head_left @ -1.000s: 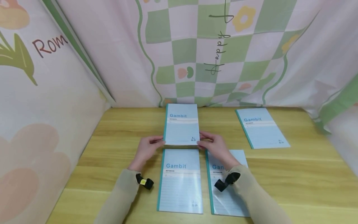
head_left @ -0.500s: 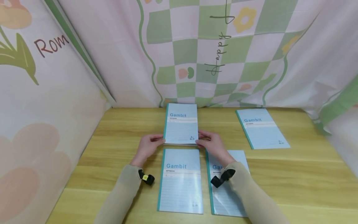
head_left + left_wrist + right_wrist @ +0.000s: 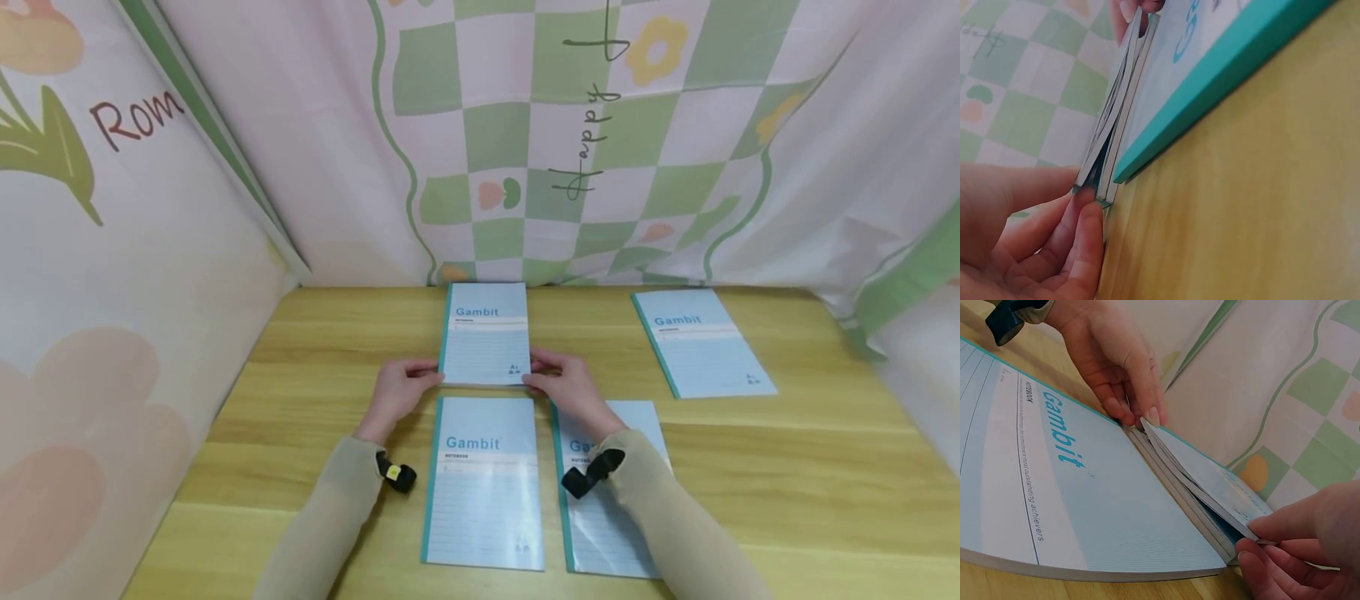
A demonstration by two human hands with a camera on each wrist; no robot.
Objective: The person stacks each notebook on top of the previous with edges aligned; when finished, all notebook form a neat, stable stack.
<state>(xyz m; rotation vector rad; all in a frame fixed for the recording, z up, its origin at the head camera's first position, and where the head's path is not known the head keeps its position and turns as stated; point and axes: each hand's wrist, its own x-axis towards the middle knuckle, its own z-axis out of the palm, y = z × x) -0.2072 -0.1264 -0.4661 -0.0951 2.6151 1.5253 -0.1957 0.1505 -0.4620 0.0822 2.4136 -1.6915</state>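
Observation:
A light-blue Gambit notebook [image 3: 486,342] with a teal spine lies at the back middle of the table. My left hand [image 3: 397,394] pinches its near left corner, thumb on top. At the near right corner my right hand [image 3: 567,390] pinches it the same way. In the left wrist view, the near edge of this upper notebook [image 3: 1105,134] is tilted up, with a gap above another notebook [image 3: 1124,119] beneath it. The right wrist view shows the same gap, with both hands at the corners. Directly in front lies a second Gambit notebook [image 3: 483,492], flat.
Under my right forearm lies another notebook [image 3: 611,533], partly hidden. One more notebook [image 3: 702,343] lies slanted at the back right. The wooden table [image 3: 817,483] ends at a patterned curtain [image 3: 495,142] behind and a printed cloth [image 3: 150,275] on the left.
The upper notebook has come down and slightly left, settling closer to what lies beneath it. Both hands keep their hold on it. The other notebooks have not moved.

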